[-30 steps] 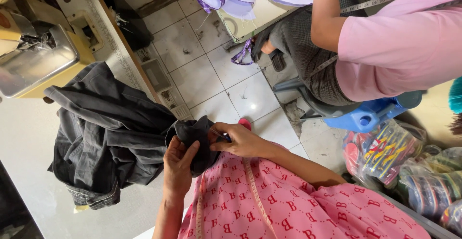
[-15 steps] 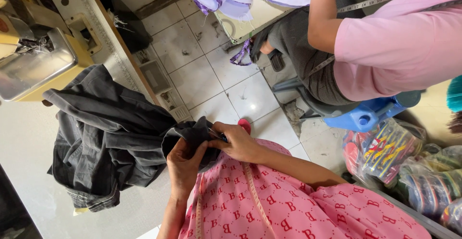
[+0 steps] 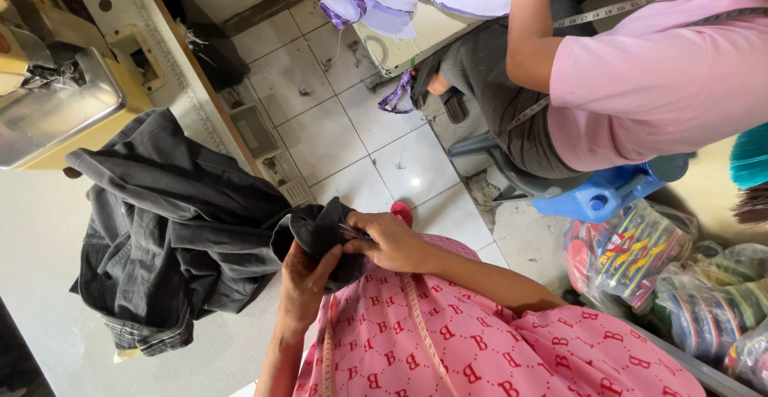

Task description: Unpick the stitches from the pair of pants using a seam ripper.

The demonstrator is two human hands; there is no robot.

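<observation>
At the far left, the metal bed of a sewing machine (image 3: 56,109) sits on my pale worktable (image 3: 48,269), near its back edge. Beside it a dark grey denim garment (image 3: 176,229) lies heaped on the table, spilling over the front edge toward my lap. My left hand (image 3: 306,285) is clenched on a bunched fold of that garment just past the table's edge, fingers wrapped up around the cloth. My right hand (image 3: 392,241) presses against the same fold from the other side, pinching a thin small tool (image 3: 356,235) at its fingertips; what kind it is I cannot tell. Beneath both hands is my pink patterned dress (image 3: 480,333). Farther right, another person in a pink shirt (image 3: 664,77) sits on a blue plastic stool (image 3: 608,193) on the white tiled floor (image 3: 352,125).
</observation>
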